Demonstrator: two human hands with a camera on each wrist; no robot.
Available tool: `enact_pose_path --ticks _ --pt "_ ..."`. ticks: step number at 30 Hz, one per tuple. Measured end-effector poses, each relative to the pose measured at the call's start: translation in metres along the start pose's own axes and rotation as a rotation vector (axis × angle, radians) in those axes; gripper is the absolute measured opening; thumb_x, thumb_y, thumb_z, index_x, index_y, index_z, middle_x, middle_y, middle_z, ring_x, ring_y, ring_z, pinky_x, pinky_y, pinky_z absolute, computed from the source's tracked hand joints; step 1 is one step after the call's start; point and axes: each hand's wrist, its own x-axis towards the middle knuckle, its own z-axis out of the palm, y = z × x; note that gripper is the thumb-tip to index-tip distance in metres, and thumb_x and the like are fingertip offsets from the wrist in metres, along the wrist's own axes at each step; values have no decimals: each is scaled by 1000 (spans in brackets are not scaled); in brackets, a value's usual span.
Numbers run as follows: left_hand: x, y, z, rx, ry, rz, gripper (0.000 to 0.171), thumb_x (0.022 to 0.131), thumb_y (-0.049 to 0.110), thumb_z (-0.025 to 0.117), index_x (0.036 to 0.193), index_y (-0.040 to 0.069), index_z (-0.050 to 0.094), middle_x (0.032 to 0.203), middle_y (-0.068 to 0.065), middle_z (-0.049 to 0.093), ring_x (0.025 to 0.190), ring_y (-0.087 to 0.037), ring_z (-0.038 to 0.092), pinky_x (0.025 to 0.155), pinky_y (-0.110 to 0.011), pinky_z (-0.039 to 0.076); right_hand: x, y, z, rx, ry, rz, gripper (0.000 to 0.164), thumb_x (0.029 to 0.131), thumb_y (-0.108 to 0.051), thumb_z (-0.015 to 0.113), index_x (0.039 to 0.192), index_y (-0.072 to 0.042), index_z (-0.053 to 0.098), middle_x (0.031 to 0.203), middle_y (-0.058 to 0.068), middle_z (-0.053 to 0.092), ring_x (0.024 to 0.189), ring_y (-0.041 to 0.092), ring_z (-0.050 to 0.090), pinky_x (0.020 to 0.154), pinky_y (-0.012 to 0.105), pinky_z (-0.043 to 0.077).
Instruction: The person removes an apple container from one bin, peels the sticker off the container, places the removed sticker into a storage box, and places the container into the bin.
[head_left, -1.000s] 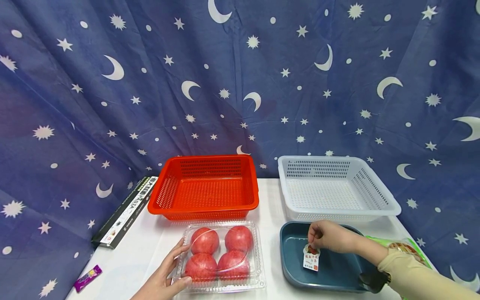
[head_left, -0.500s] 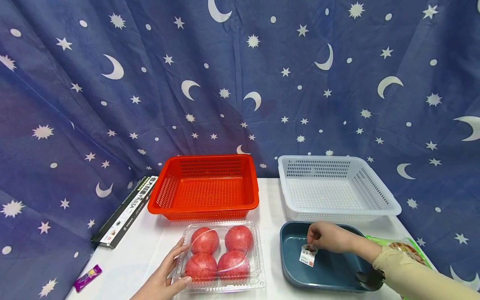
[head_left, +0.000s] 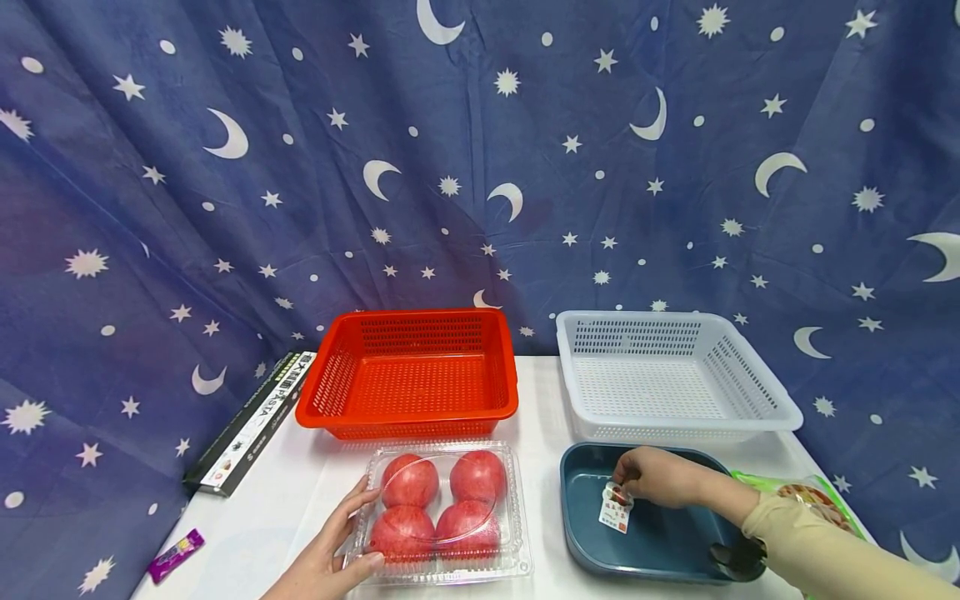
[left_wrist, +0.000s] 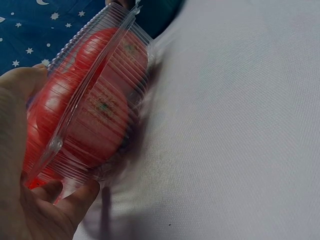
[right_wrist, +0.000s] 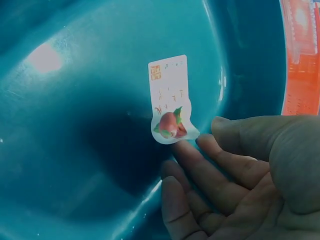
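My left hand [head_left: 337, 542] holds the left side of a clear plastic box [head_left: 517, 533] with red apples [head_left: 403, 533] inside. In the left wrist view its thumb lies over the lid, with fingers [left_wrist: 82, 197] at the side wall. My right hand [head_left: 660, 475] is down inside a dark teal basin [head_left: 600, 554]. A white paper label [head_left: 617, 510] with a red fruit picture lies against the basin's bottom. In the right wrist view, my thumb stands apart from the fingers, and the fingertips are right at the fruit end of the label [right_wrist: 170, 95].
A red basket [head_left: 420, 429] and a white basket [head_left: 675, 427] stand at the back. On the left are a black pasta box [head_left: 251, 425] and a small purple packet [head_left: 176, 556]. A green food bag [head_left: 813, 500] lies partly behind the right arm. A starry blue curtain hangs behind.
The label has gone from hanging upright in the right hand's pinch to lying tilted in the basin, slightly further left. The right hand has shifted a little; the left hand and box stay put.
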Motion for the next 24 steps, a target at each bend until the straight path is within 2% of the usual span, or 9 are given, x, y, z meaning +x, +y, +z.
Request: enact_pose_path --ticks 3,5,8,16,18,24 --pt "0 1 1 -3 0 -10 70 94 19 74 154 20 36 170 -18 6 147 -57 14 109 -52 44 -2 -1 -3 -2 25 37 15 92 -4 69 106 -1 70 94 1 67 86 18 60 77 42 55" --pt "0 1 1 -11 0 -11 71 94 18 74 154 20 36 170 -19 5 147 -58 14 106 -63 42 -4 -1 -6 1 39 50 17 93 -7 70 109 -2 70 98 2 68 89 19 61 81 45 56" --pt "0 1 2 -20 4 -6 70 94 17 74 153 19 36 170 -19 5 146 -59 13 104 -63 44 -6 -1 -10 -4 57 26 18 94 -10 71 109 -2 70 99 1 68 89 19 62 81 46 56" --pt "0 -1 2 -12 20 11 69 94 16 74 153 18 37 169 -20 6 145 -60 16 102 -63 46 -9 -12 -19 86 96 -143 22 97 -16 68 112 1 69 100 3 71 87 16 61 76 34 54" --pt "0 -1 2 -9 21 11 69 94 16 74 153 18 37 169 -21 6 145 -60 17 102 -64 46 -10 -17 -20 102 103 -161 24 98 -18 68 113 1 69 103 4 71 88 16 61 76 34 55" --pt "1 0 2 -2 19 -1 69 94 17 74 153 18 37 169 -20 7 146 -59 17 104 -65 42 -14 -33 -17 149 130 -140 27 101 -22 66 118 -1 69 111 6 71 96 18 63 83 37 55"
